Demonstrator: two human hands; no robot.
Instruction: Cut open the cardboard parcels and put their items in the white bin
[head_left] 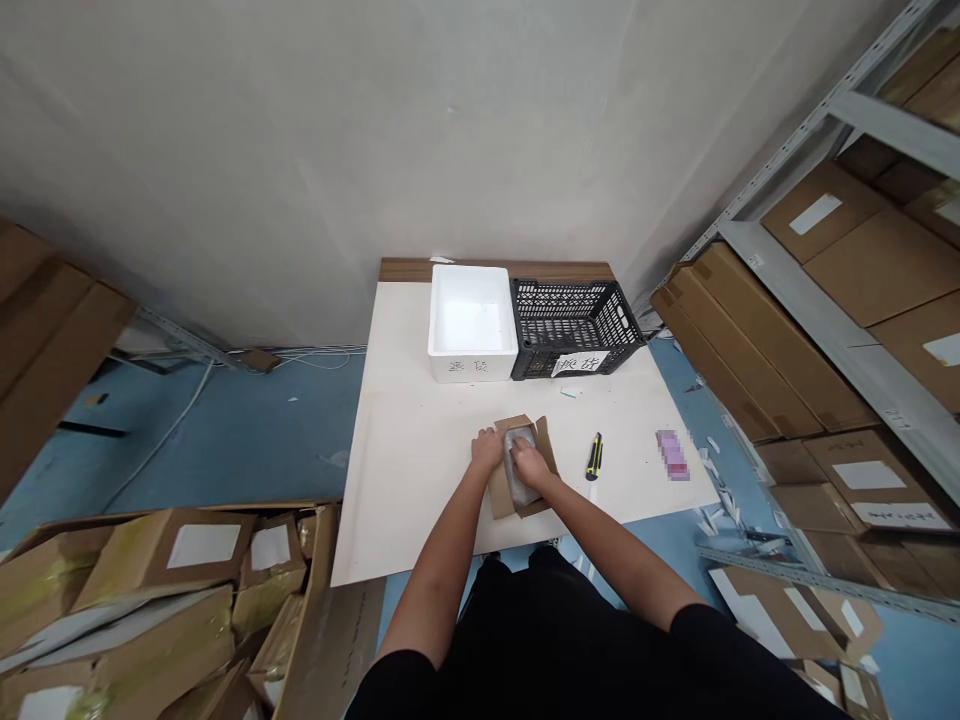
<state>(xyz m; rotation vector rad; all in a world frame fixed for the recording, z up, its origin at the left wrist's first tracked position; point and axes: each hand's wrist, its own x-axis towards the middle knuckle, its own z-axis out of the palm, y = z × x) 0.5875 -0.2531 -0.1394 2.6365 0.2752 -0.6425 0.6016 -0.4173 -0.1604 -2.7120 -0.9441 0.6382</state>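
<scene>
A small open cardboard box (546, 440) lies on the white table (405, 460) in front of me, its flaps folded out. Inside it is a grey wrapped item (519, 440). My left hand (487, 450) grips the box's left side. My right hand (531, 466) is inside the box, fingers closed on the grey item.
A black-and-yellow utility knife (594, 456) lies right of the box, and a pink object (673, 454) further right. A white foam bin (472, 322) and a black plastic crate (574, 326) stand at the table's back. Cardboard boxes fill the shelves (825, 330) on the right and a pile (165, 600) on the left.
</scene>
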